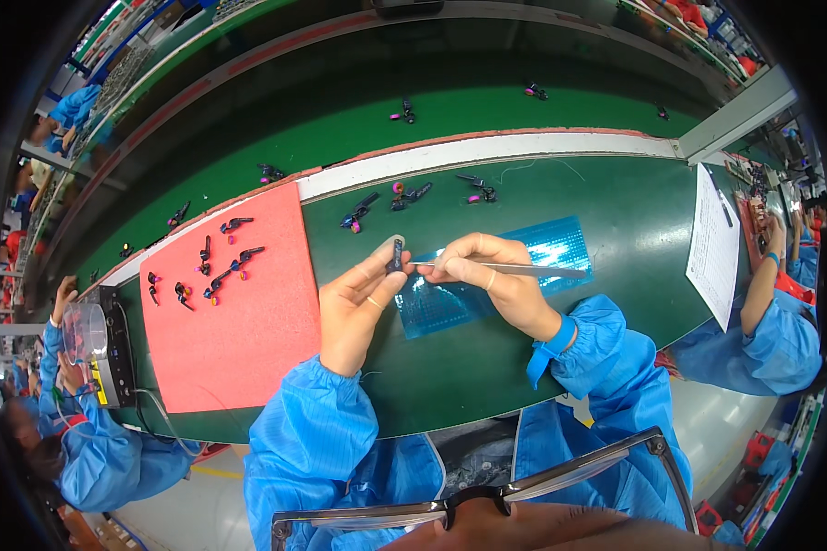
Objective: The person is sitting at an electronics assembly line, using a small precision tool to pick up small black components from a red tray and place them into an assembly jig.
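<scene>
Between the two hands, above the table (469,390), a small dark part (397,254) is held nearly upright. It is pinched by the fingers of the left hand (351,308), seemingly so that its side is presented toward the other hand. By the right hand (513,292), a slim metal tool (549,271) is gripped close to its front end, probably for finer control. Its tip is directed leftward to the part; whether contact is made cannot be told. Under the right hand, a shiny blue sheet (441,310) is laid. To the left of the left hand, small dark assemblies (206,254) are spread on a pink mat (257,363), perhaps to be protected from scratches. Beyond both hands, three similar clusters (417,193) are placed on the table.
</scene>
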Available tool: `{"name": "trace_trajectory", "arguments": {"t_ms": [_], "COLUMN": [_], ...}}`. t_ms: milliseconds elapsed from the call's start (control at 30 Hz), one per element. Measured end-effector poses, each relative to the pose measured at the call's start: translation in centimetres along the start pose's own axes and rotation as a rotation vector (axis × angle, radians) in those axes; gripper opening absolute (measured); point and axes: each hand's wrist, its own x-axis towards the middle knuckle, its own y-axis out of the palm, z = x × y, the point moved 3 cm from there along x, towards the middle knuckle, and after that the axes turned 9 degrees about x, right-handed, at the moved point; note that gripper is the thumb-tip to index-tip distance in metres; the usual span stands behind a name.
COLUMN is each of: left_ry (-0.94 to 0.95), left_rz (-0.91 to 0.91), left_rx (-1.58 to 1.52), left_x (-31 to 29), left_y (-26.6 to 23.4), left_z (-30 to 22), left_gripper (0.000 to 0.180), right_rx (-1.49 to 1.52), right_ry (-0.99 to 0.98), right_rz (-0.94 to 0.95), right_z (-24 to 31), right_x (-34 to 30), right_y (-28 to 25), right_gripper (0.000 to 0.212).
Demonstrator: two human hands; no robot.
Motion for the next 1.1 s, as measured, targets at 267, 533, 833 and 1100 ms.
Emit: {"name": "trace_trajectory", "arguments": {"t_ms": [267,533,833,1100], "left_ry": [-0.004,0.000,0.003,-0.009], "left_rz": [0.053,0.052,0.048,0.035], "left_rx": [-0.011,-0.018,-0.008,0.026], "left_x": [-0.08,-0.12,-0.13,-0.32], "left_y": [0.15,0.21,0.26,0.53], "left_z": [0.68,0.51,0.67,0.29], "left_gripper": [0.039,0.039,0.039,0.039], "right_rx": [-0.019,-0.009,-0.037,-0.041], "right_ry": [-0.032,-0.024,-0.041,-0.043], "right_rz": [0.059,0.062,0.076,0.058], "right_z": [0.09,0.06,0.03,-0.18], "right_x": [-0.16,-0.16,-0.12,-0.22], "right_y": [0.38,0.42,0.30,0.31], "right_gripper": [0.015,0.016,0.016,0.015]}}
